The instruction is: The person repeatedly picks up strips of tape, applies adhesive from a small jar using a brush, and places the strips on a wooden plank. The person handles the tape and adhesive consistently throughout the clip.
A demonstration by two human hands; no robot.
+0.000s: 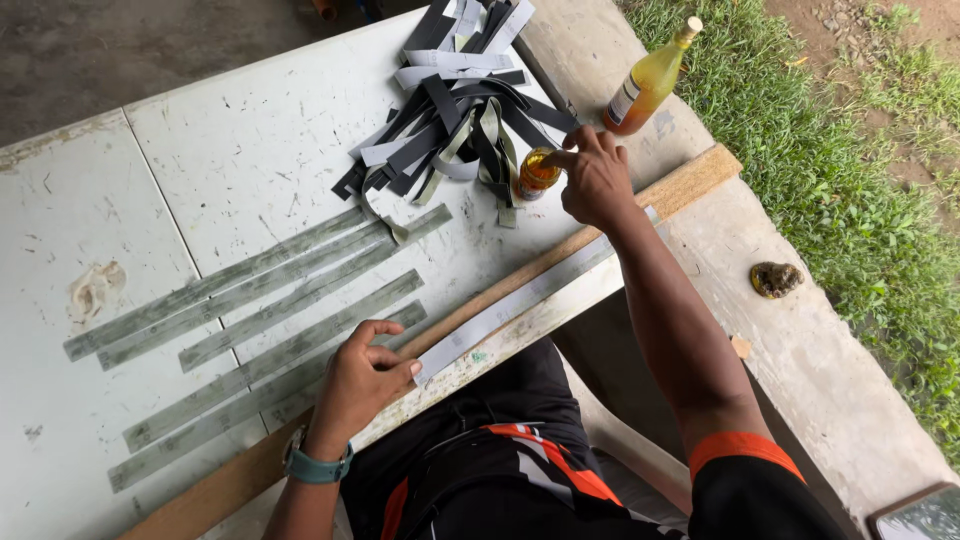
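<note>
Down at the near edge of the white desk [200,150], the left hand [365,375] pinches one end of a long pale grey strip [520,298], thumb and curled fingers closed on it where it lies along a wooden board [600,235]. That strip is flat, narrow and matte, running diagonally up toward the right hand [597,180], which is well apart from the left and has its fingertips closed on the top of a small amber glass jar [535,173] standing upright on the desk. Just behind the jar lies a tangled heap of dark and light strips [450,110], some looped. Several longer grey-green strips [260,320] lie side by side across the desk, scuffed and dull. A tall bottle of amber liquid [650,80] stands on the concrete ledge [800,350] beside grass.
</note>
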